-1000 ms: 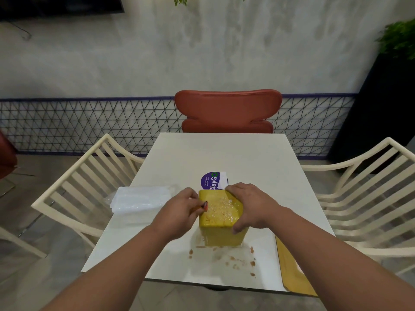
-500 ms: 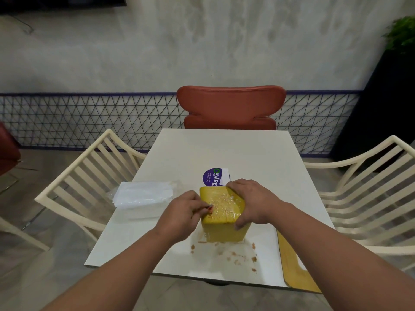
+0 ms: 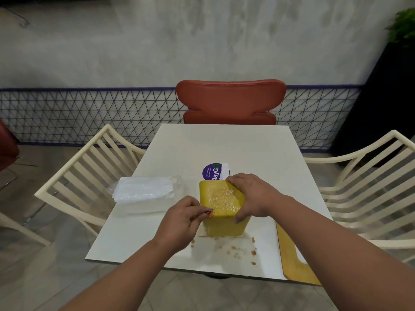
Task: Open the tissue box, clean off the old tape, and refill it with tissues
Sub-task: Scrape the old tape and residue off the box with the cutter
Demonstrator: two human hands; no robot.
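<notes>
Yellow tissue box (image 3: 221, 209) near the tabletop's (image 3: 224, 144) near edge.
Right hand (image 3: 253, 197) grips its right side; left hand (image 3: 182, 217) pinches a small red-tipped thing at its left edge. Far half lies bare.

- I'm seeing both forearms reaching forward, converging toward the centre.
- Right hand (image 3: 252, 196) is lying palm down, fingers curling over the yellow box (image 3: 221, 209), thumb pressing its near face.
- Left hand (image 3: 182, 217) is pinching a small red-tipped tool (image 3: 209, 212), knuckles up.
</notes>
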